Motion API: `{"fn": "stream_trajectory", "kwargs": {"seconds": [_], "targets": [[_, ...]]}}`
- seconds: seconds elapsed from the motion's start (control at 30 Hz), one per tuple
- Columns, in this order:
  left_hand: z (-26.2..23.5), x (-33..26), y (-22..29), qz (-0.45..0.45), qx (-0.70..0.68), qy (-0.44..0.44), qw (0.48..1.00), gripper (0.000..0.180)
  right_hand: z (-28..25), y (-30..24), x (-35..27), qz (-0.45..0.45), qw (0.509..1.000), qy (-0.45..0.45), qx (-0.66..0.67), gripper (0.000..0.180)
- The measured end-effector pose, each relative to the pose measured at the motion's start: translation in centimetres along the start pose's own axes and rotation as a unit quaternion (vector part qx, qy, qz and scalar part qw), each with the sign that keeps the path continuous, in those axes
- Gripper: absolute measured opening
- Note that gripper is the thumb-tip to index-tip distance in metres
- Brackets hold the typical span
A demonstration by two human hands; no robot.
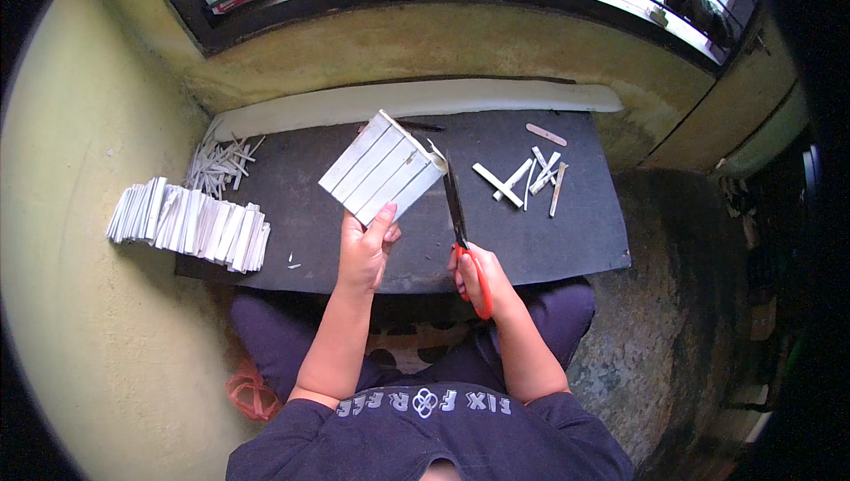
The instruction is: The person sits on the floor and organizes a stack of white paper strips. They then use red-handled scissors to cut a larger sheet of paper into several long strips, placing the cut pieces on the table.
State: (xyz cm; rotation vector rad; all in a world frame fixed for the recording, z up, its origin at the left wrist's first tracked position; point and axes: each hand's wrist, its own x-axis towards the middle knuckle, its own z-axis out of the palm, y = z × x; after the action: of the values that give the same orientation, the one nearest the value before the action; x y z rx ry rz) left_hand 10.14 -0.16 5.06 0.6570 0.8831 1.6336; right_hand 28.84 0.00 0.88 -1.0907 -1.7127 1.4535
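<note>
From the head view I see my left hand (pixel 365 251) gripping a white box (pixel 382 167) built of flat sticks, thumb on its lower corner, holding it tilted just above the middle of the dark worktop (pixel 292 260). My right hand (pixel 478 276) is closed through the orange handles of a pair of scissors (pixel 458 215), the dark blades pointing away from me, their tips right at the box's right side where a stick end juts out. Whether the blades are touching that end or just beside it I cannot tell.

I judge the work to be well along. The box has its walls up and looks joined on the sides I can see, so what is in hand seems to be trimming rather than building; the side turned away from me is hidden. A few tiny white chips (pixel 292 261) lie near the worktop's front edge. At the left edge a long stack of sticks (pixel 190 224) overhangs the worktop, with a looser pile (pixel 221 165) behind it at the far left corner, so plenty of stock is unused. Toward the far right corner lie some cut pieces (pixel 527 176) and one bare wooden stick (pixel 546 134). A pale board (pixel 416 99) runs along the far edge, under the window.
</note>
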Motion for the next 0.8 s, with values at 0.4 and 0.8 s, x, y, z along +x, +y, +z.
{"fn": "stream_trajectory", "kwargs": {"seconds": [0.4, 0.8], "targets": [[-0.7, -0.5, 2.1, -0.026, 0.151, -0.047, 0.987, 0.031, -1.4, -2.0, -1.0, -0.041, 0.998, -0.048, 0.015, 0.058], [-0.7, -0.7, 3.0, -0.024, 0.181, -0.062, 0.981, 0.029, -1.4, -1.7, -1.0, -0.049, 0.998, -0.035, 0.007, 0.068]]}}
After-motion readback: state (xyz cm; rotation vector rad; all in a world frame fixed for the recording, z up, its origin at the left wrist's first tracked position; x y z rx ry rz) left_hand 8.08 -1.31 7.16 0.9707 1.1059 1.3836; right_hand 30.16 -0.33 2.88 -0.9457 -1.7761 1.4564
